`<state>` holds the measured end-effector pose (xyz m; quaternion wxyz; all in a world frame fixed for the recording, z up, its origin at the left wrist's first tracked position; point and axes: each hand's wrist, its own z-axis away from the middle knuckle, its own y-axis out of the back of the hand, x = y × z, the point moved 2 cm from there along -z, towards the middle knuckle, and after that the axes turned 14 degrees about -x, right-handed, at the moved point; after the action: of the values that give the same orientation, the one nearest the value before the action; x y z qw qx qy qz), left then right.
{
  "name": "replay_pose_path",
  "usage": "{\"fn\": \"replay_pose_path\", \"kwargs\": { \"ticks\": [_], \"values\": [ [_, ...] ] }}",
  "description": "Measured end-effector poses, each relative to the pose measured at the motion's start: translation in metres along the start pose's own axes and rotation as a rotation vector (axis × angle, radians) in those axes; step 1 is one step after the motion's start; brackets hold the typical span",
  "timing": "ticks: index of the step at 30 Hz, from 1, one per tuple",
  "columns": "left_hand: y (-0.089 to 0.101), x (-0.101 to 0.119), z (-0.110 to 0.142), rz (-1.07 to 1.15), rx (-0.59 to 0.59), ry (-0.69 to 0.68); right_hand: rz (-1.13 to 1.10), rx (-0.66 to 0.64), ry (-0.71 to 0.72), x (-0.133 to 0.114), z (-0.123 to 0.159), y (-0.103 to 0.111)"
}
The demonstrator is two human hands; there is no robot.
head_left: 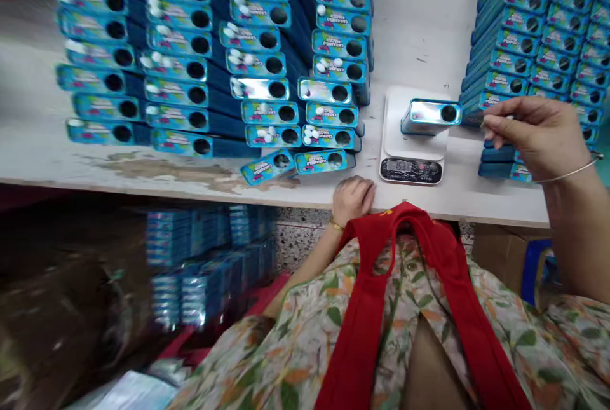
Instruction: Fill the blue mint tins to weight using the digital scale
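Note:
My right hand point(541, 133) is raised at the right with its fingers pinched on a small white candy point(509, 118), mostly covered by the fingertips. To its left, a blue tin point(429, 119) with a dark round opening in its top stands on a white digital scale point(393, 130). The scale's lit display point(399, 166) has digits too blurred to read surely. My left hand point(353, 200) rests at the table's front edge, fingers curled in with nothing visible in them. Nearest to it is a slightly turned blue tin point(320, 161).
Several rows of blue tins point(183, 67) fill the left side, many with loose white candies point(267, 137) on top. More tins point(519, 44) are packed at the right. Stacked tins point(190, 270) sit below the worn table edge point(190, 191), and a cardboard box point(495, 251) stands lower right.

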<state>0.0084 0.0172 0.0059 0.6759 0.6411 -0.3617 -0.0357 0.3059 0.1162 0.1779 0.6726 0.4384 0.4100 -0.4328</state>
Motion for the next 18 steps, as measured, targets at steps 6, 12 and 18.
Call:
{"fn": "replay_pose_path", "kwargs": {
  "ticks": [6, 12, 18],
  "values": [
    [0.002, 0.001, 0.001, -0.005, 0.014, 0.004, 0.273, -0.071, 0.067, -0.013, -0.014, -0.021],
    [0.001, 0.001, 0.002, -0.002, 0.005, 0.02, 0.352, -0.166, 0.103, -0.01, -0.032, -0.026],
    [0.001, 0.001, 0.002, -0.006, 0.003, 0.021, 0.07, -0.216, 0.019, -0.013, -0.036, -0.025]
  ]
}}
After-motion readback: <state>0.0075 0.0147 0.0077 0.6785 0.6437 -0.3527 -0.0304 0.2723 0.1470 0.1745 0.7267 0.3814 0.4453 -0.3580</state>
